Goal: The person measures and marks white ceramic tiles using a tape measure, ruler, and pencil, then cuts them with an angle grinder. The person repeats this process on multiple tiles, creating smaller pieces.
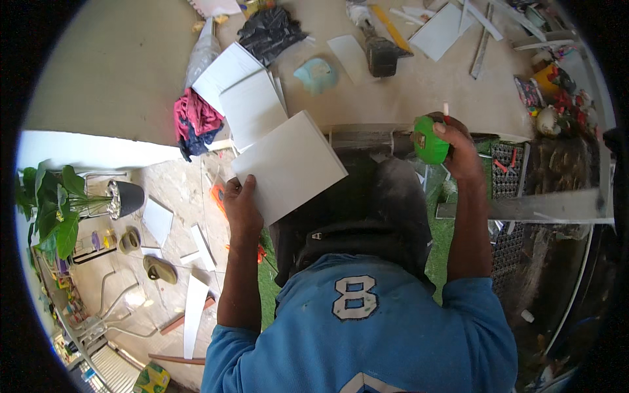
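My left hand is closed on the lower left edge of a white square tile, thumb on its face. The tile is tilted above my knees, and a second edge shows along its right side. On the right, my right hand is raised and wrapped round a green tape measure with a rounded case. A thin pale stick rises beside its fingers; I cannot tell what it is. More white tiles lie just beyond the held one.
Ahead are a black plastic bag, a light blue patch and a power tool. Pink and dark cloth lies left of the tiles. A potted plant, a sandal and tile offcuts are at left. A metal bar crosses at right.
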Tool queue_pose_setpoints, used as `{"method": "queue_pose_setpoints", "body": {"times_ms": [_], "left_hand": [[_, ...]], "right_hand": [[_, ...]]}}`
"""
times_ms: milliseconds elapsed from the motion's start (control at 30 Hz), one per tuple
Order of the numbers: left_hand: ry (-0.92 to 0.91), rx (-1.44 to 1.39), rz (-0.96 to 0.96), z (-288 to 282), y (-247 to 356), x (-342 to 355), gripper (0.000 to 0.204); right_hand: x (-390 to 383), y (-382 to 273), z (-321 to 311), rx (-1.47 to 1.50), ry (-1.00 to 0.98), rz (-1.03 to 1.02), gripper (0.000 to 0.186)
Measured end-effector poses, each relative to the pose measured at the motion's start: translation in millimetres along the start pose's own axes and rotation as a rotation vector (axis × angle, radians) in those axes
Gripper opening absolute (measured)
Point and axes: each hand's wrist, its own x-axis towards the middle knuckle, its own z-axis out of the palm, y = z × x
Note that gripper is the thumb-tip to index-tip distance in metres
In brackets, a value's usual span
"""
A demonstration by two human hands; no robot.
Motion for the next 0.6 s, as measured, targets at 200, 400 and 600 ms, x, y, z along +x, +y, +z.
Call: {"method": "queue_pose_setpoints", "body": {"times_ms": [200,400,600], "left_hand": [[-0.176,-0.034,0.112,77.7,-29.5,-5.0,0.023],[-0.217,-0.072,-0.098,191.6,-116.5,86.2,0.024],[-0.193,0.359,0.063,248.6,-170.2,144.1,0.027]], "right_hand": [[-53.6,-19.2,-12.8,0.084,-0.017,-0.089,0.044],[-83.3,1.2,-34.8,0.125,0.225,-0.011,0.044],[-66.1,29.0,-45.2,0.101,0.362,0.104,0.050]]}}
